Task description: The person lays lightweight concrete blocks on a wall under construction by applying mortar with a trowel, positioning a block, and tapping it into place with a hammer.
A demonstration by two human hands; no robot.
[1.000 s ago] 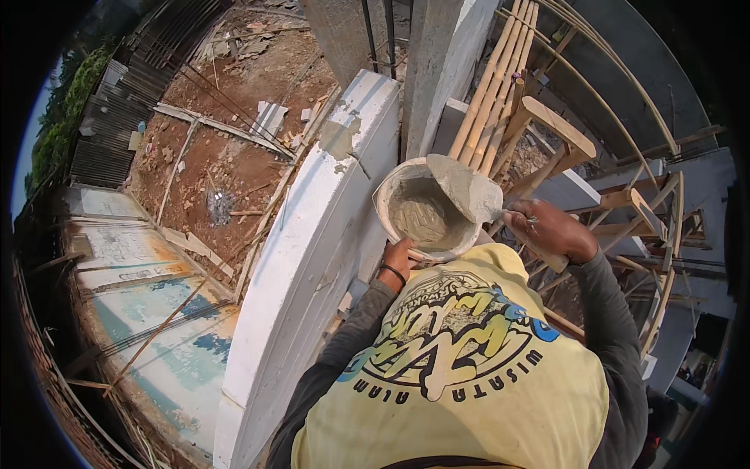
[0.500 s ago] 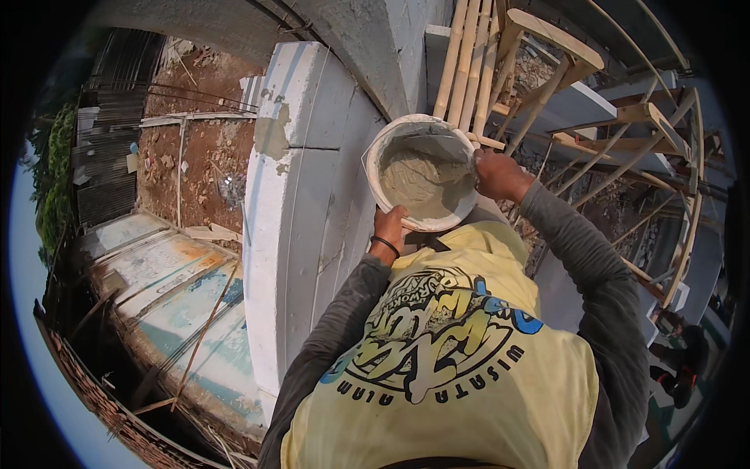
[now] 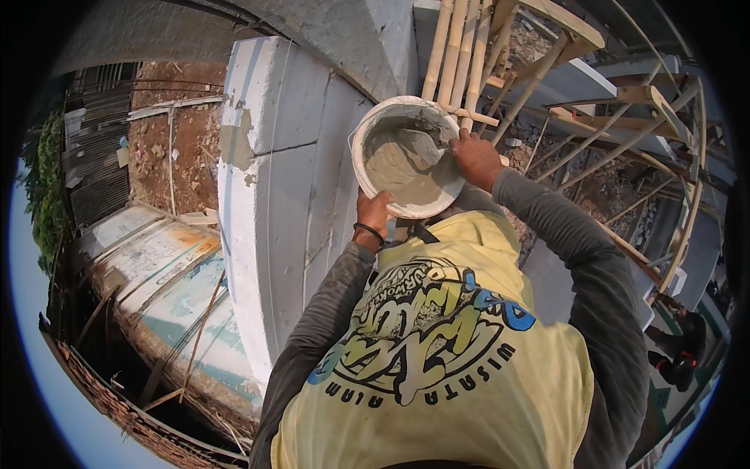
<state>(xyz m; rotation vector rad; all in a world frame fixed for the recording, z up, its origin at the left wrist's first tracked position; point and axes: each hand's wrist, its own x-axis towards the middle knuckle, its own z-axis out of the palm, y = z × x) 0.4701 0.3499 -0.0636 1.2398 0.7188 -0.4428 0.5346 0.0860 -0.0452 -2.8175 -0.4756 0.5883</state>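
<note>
A round, pale bucket (image 3: pixel 358 156) is in front of my chest, tipped so that its inside shows. Wet grey mortar (image 3: pixel 391 168) lies in it, and some coats the inner wall. My left hand (image 3: pixel 373 213) grips the near left rim, thumb toward the inside. At the right rim my right hand (image 3: pixel 478 160) is closed around the handle of a trowel, most of which the fingers hide. The mortar-smeared trowel blade (image 3: pixel 422 146) reaches into the bucket, over the mortar.
A wall of light grey blocks (image 3: pixel 285 168) with a taut string runs along my left. Beyond it, far below, lie a stained roof (image 3: pixel 168 262) and reddish soil (image 3: pixel 191 148). Bamboo poles (image 3: pixel 457 59) and wooden scaffolding (image 3: pixel 609 152) stand ahead and right. A person (image 3: pixel 680 348) is at lower right.
The trowel blade has come into sight inside the bucket, and my right hand has shifted inward over the rim. Bucket and both hands sit slightly higher and further left in view.
</note>
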